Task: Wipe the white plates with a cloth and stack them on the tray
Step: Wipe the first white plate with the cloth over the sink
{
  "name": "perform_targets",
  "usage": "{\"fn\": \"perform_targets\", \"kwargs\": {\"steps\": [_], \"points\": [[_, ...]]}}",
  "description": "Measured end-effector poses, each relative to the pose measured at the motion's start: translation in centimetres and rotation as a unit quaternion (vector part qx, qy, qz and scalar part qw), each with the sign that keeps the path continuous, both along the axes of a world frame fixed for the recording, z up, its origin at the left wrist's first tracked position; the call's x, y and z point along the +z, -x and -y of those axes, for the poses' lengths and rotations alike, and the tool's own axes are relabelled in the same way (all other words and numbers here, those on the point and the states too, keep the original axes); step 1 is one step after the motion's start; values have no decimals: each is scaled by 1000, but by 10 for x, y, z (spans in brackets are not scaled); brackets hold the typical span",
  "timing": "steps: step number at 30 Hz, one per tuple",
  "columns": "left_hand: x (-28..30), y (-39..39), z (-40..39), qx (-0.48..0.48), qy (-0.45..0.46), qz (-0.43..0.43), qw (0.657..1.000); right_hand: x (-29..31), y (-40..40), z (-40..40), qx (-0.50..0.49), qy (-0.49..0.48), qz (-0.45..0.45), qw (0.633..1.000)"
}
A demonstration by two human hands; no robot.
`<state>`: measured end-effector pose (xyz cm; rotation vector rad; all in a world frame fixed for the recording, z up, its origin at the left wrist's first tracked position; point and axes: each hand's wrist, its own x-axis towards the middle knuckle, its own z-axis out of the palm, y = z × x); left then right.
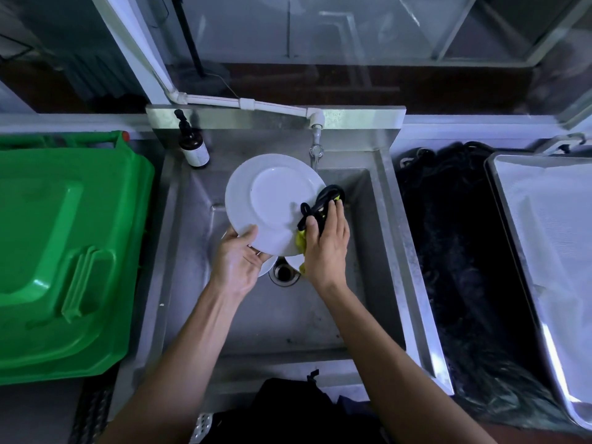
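White plate (272, 203) held tilted over sink (378, 251), underside facing up, foot ring visible. Left hand (238, 262) grips near-left rim, thumb on top, fingers curled under. Right hand (326, 248) presses cloth (320, 203) against right edge of plate; cloth black and yellow, bunched under fingers, yellow corner hanging below rim. Fingers wrapped round cloth, so gripping it, not flat.

Second plate (267, 267) just showing under left hand, low in sink beside drain (283, 272); only a sliver visible, count of plates below cannot tell.

Step in hand: wiping underside rim. Judged early in task, since tray (499, 193) at far right shows no plate in the visible part.

To do it well: keep left grip firm at rim, opposite the cloth, so wiping pressure does not tip plate. Sweep cloth round rim, turn plate in left hand rather than reaching across. Then cover centre well and foot ring, flip, repeat on face. Keep loose cloth end gathered so it does not drag in sink. Keep plate clear of tap (315, 152), just behind far edge; chipping risk there. Wet glaze likely slick; avoid single-hand carry to tray.

Around: soap bottle (193, 145) at back-left sink corner. Green bin (64, 251) left of sink, lid shut. Dark mat (448, 251) on counter between sink and tray. Tray lined with pale sheet, well apart from plate.
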<state>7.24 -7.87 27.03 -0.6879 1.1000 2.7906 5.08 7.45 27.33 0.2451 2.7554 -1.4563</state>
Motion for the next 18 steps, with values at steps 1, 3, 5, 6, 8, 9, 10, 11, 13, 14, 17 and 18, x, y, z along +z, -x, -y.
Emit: {"fn": "perform_targets", "kwargs": {"steps": [1,3,5,6,8,9,10,11,13,14,17,18], "points": [[-2,0,4,-7,-7,-4,1000,0,3,-1,-1,8,0,1000],[-6,0,12,-25,-14,-8,1000,1,9,-3,-5,28,4,1000],[-9,1,20,-44,-11,-6,999,2,15,-8,-9,35,10,999],[-10,1,25,-54,-5,-6,999,2,18,-11,-6,33,13,999],[-11,2,33,-80,16,-8,997,3,23,-16,11,29,14,999],[-11,3,38,-96,29,-8,995,4,26,-18,21,25,11,999],[-12,3,42,-113,43,-7,993,4,29,-20,32,15,7,999],[-12,4,46,-129,56,-6,990,5,31,-21,44,-1,3,999],[-12,5,52,-149,72,-1,986,7,38,-23,66,-36,-5,997],[-11,5,54,-155,76,2,985,7,40,-23,74,-46,-8,996],[-10,7,62,-178,87,8,980,8,47,-24,97,-66,-14,993],[-9,8,66,-189,89,8,978,8,48,-25,108,-76,-16,991]]}}
